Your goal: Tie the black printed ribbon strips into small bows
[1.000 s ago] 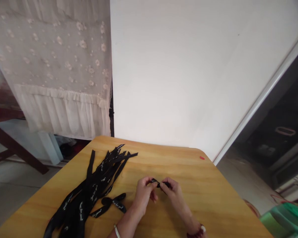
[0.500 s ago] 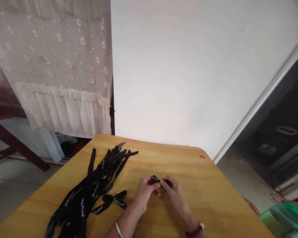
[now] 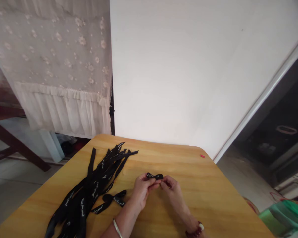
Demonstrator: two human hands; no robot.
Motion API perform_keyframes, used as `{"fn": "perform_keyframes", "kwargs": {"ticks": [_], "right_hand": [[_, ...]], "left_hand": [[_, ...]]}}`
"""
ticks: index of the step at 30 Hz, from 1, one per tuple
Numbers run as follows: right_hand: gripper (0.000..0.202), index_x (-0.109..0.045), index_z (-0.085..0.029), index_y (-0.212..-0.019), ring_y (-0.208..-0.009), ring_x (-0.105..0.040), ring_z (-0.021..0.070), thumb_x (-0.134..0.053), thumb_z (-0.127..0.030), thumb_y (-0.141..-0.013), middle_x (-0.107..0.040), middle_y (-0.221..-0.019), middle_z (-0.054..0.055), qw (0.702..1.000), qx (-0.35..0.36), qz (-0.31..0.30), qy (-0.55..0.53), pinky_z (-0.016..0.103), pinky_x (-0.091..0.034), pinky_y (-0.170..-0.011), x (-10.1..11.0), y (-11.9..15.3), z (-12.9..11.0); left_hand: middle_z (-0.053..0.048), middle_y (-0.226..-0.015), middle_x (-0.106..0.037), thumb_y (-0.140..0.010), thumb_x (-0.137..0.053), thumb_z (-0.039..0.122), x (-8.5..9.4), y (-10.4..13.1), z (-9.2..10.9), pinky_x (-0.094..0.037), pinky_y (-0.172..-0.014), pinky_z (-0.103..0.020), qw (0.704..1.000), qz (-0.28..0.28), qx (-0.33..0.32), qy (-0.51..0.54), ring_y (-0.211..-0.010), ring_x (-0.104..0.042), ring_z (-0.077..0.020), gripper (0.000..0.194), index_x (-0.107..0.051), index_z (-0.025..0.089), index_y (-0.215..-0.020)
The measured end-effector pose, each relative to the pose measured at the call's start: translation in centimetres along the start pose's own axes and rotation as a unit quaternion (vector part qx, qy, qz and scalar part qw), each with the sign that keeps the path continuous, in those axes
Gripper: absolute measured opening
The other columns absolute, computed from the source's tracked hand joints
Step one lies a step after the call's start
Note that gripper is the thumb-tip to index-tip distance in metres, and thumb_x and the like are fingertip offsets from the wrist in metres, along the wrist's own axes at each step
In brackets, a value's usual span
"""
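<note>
A small black ribbon bow point(image 3: 155, 176) with white lettering is held above the wooden table point(image 3: 178, 158). My left hand point(image 3: 143, 189) pinches the bow's left and middle part between thumb and fingers. At the bow's right end, my right hand point(image 3: 170, 188) has its fingertips pressed together; what they grip, if anything, is too small to make out. Left of my hands lies a large pile of black printed ribbons point(image 3: 89, 191). Between the pile and my left forearm rests a looped black ribbon bow point(image 3: 114, 199).
A small red object point(image 3: 202, 156) lies near the table's far right corner. Behind the table stands a white panel point(image 3: 164, 72), with a lace curtain point(image 3: 64, 66) to its left. A green container point(image 3: 284, 218) is at the lower right, beyond the table edge.
The bow in my left hand has shifted slightly left and now shows both loops spread out. My right fingers have moved from its middle to its lower right side.
</note>
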State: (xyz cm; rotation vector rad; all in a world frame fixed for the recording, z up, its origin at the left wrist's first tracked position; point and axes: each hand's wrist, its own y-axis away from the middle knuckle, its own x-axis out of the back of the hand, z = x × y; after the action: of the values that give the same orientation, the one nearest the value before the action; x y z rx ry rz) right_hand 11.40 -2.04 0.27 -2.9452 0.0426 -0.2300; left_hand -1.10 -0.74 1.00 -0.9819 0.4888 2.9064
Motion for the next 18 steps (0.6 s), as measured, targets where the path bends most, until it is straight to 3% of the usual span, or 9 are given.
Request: {"fn": "perform_keyframes", "kwargs": {"ticks": [5,8,13,18], "right_hand": [[0.016,-0.057,-0.016,-0.062,-0.055,-0.050,0.0136,-0.055,-0.030,-0.068,-0.058,-0.057,0.001,1.000,0.011,0.012,0.026,0.022,-0.039,-0.052,0.1,-0.1,0.4],[0.014,-0.058,-0.016,-0.065,-0.060,-0.053,0.0155,-0.056,-0.029,-0.068,-0.060,-0.062,0.002,1.000,-0.001,0.009,0.008,0.024,-0.041,-0.056,0.1,0.1,-0.1],[0.020,-0.057,-0.017,-0.071,-0.065,-0.053,0.0164,-0.053,-0.037,-0.072,-0.059,-0.067,0.002,0.999,-0.027,0.039,-0.018,0.023,-0.041,-0.058,0.4,0.3,-1.1],[0.029,-0.054,-0.018,-0.066,-0.062,-0.049,0.0157,-0.048,-0.045,-0.074,-0.054,-0.064,0.002,0.996,-0.029,0.089,0.008,0.022,-0.038,-0.053,0.4,0.4,-0.6]], "left_hand": [[-0.011,-0.068,-0.068,-0.060,-0.063,-0.001,-0.1,0.0,0.0,-0.052,-0.060,-0.019,0.999,-0.010,0.031,0.044,-0.062,-0.064,-0.0140,0.010,-0.059,0.007,-0.066],[-0.010,-0.067,-0.067,-0.060,-0.063,-0.002,-0.2,0.1,0.0,-0.052,-0.057,-0.019,0.998,0.006,0.037,0.043,-0.059,-0.064,-0.0141,0.010,-0.059,0.007,-0.063],[-0.006,-0.059,-0.065,-0.062,-0.063,0.003,-0.3,0.4,0.1,-0.047,-0.039,-0.017,0.999,0.018,0.046,0.013,-0.052,-0.063,-0.0152,0.010,-0.056,0.009,-0.065],[-0.008,-0.066,-0.067,-0.061,-0.062,0.003,-0.3,0.3,-0.2,-0.050,-0.048,-0.021,0.999,0.007,0.052,0.007,-0.057,-0.064,-0.0165,0.014,-0.053,0.010,-0.069]]}}
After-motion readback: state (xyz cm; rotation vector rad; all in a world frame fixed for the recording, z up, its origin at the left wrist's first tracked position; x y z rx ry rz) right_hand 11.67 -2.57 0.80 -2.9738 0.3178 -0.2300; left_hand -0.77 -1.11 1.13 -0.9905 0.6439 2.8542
